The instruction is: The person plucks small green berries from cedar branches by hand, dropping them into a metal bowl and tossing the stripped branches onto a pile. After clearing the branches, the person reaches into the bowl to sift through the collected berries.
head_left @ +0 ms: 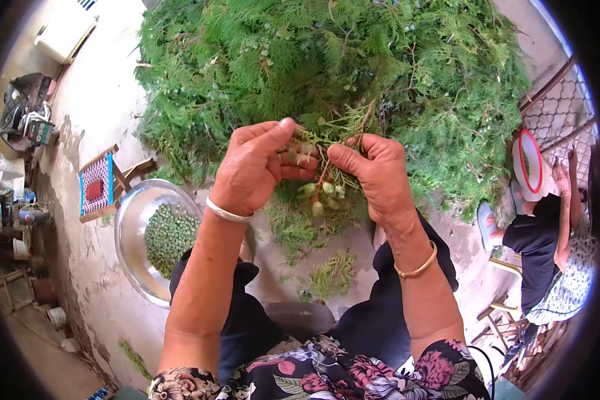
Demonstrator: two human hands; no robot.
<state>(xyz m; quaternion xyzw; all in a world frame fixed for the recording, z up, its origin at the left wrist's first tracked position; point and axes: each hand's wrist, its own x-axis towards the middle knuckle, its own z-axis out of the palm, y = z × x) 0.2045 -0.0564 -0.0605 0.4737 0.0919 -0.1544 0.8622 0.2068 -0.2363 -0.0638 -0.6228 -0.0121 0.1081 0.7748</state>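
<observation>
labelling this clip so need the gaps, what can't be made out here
Head view only:
- Sprig: its middle is hidden under the fingers of the left hand and right hand.
- Bowl: its right edge is behind the left forearm.
- Person at the right: partly cut off by the lens edge.
- Clutter at far left: too small to identify.
</observation>
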